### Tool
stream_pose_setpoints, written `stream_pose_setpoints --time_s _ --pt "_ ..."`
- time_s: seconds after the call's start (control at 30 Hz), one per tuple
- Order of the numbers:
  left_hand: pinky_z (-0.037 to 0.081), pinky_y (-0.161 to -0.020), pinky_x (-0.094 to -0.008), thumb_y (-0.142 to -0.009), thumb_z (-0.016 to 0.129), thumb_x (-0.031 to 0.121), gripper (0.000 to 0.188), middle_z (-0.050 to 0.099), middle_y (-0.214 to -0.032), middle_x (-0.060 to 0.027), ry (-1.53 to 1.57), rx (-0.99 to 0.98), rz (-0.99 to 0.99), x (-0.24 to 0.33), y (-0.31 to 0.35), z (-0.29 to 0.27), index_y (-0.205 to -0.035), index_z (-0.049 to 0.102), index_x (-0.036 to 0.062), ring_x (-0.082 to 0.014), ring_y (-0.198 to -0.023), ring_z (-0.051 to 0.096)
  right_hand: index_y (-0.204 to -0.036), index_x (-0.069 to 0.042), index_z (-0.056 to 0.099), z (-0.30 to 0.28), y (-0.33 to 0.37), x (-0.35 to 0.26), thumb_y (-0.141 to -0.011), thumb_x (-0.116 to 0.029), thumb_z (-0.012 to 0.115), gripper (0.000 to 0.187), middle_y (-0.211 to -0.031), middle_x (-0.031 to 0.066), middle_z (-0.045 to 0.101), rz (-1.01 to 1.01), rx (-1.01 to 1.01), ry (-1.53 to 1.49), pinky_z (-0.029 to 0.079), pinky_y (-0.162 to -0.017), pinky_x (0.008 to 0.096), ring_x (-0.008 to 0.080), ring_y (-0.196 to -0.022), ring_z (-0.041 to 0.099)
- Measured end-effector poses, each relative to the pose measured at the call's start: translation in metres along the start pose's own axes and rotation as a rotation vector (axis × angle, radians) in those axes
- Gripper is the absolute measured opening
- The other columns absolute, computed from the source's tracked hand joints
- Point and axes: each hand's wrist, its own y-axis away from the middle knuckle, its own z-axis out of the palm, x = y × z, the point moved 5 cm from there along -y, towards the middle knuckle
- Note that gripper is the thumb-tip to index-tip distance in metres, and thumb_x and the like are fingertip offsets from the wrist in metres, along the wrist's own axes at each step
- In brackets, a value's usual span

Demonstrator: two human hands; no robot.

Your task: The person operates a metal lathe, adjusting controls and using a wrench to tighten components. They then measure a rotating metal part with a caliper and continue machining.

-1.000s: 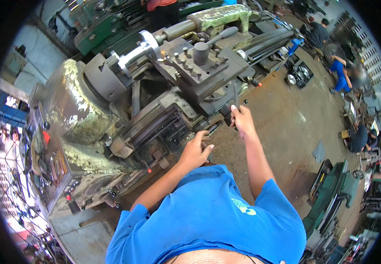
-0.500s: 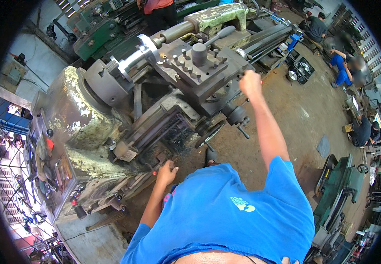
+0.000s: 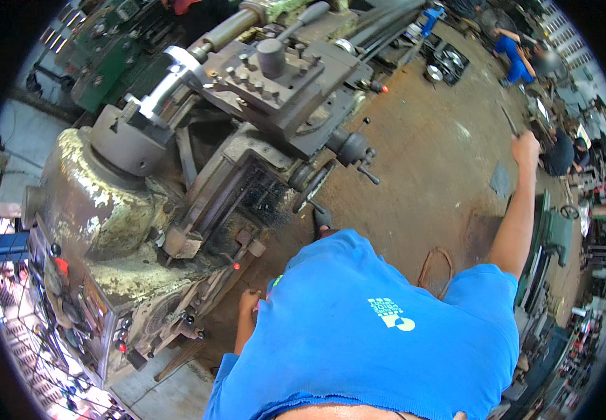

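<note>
My right hand (image 3: pixel 525 148) reaches far out to the right, closed round a slim dark rod-like tool (image 3: pixel 510 120) that points up from the fist. My left hand (image 3: pixel 249 301) hangs low by my shirt, below a red-tipped lever (image 3: pixel 236 266); its fingers are too small and partly hidden to read. In front of me stands a worn lathe. Its grey chuck (image 3: pixel 126 143) grips a shiny flanged metal workpiece (image 3: pixel 166 87). Beside the workpiece sits the square tool post (image 3: pixel 271 59) with a long handle. The carriage handwheel (image 3: pixel 315 185) is nearest my body.
A green machine (image 3: pixel 552 227) stands at the right, under my forearm. An open dark case (image 3: pixel 448 59) and a grey cloth (image 3: pixel 500 180) lie on the brown floor (image 3: pixel 429 154). A person in blue (image 3: pixel 514 57) and others work at the far right.
My right hand has left the lathe's carriage side and swung right, now with the rod-like tool in it. My left hand has drawn back from the red-tipped lever. The view has turned right.
</note>
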Motion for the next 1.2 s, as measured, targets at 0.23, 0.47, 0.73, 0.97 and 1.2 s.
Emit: stream_pose_setpoints --time_s 0.23,0.47,0.73,0.97,1.2 --pt "0.047 -0.057 -0.0323 -0.091 0.058 0.019 0.017 0.064 -0.086 -0.0102 -0.027 -0.309 -0.112 -0.060 -0.020 0.037 -0.099 0.065 0.0055 -0.0218 -0.068 0.063 -0.091 -0.003 0.071 0.090 0.290 0.406 -0.079 -0.026 0.062 0.027 -0.102 0.0216 0.070 0.754 -0.434 0.350 0.054 -0.086 0.0461 0.0376 -0.099 0.068" --pt "0.040 -0.047 -0.0275 -0.092 0.055 0.018 0.012 0.059 -0.075 -0.0038 -0.002 -0.469 -0.163 0.010 -0.057 0.019 -0.096 0.062 0.0087 -0.0159 -0.059 0.057 -0.101 -0.007 0.063 0.088 0.722 0.456 -0.086 -0.008 0.058 0.015 -0.079 0.0142 0.063 2.057 -0.135 -0.393 0.054 -0.065 0.0459 0.0306 -0.072 0.064" --pt "0.036 -0.040 -0.0244 -0.094 0.053 0.014 0.009 0.056 -0.068 -0.0002 0.119 -0.554 -0.016 0.165 -0.112 0.000 -0.099 0.059 0.0083 -0.0107 -0.052 0.053 -0.073 -0.009 0.056 0.148 0.782 0.309 -0.094 -0.016 0.047 0.024 -0.059 0.0055 0.052 1.883 -0.776 -0.808 0.028 -0.038 0.0286 0.0156 -0.044 0.039" --pt "0.046 -0.054 -0.0271 -0.092 0.064 0.022 0.031 0.068 -0.087 -0.0090 0.323 -0.400 0.139 0.213 -0.078 0.006 -0.114 0.061 -0.0001 -0.0148 -0.065 0.061 -0.073 -0.003 0.066 0.226 0.660 0.120 -0.085 -0.016 0.063 0.018 -0.060 0.0075 0.059 1.274 -0.985 -0.683 0.035 -0.039 0.0347 0.0186 -0.046 0.051" --pt "0.046 -0.050 -0.0308 -0.091 0.066 0.021 0.027 0.064 -0.079 -0.0081 0.559 -0.310 -0.133 0.067 -0.042 0.047 -0.106 0.060 -0.0006 -0.0171 -0.059 0.058 -0.098 0.005 0.069 0.179 0.451 -0.130 -0.075 -0.019 0.078 0.034 -0.089 0.0214 0.071 0.047 -0.875 -0.681 0.052 -0.076 0.0390 0.0320 -0.082 0.068"
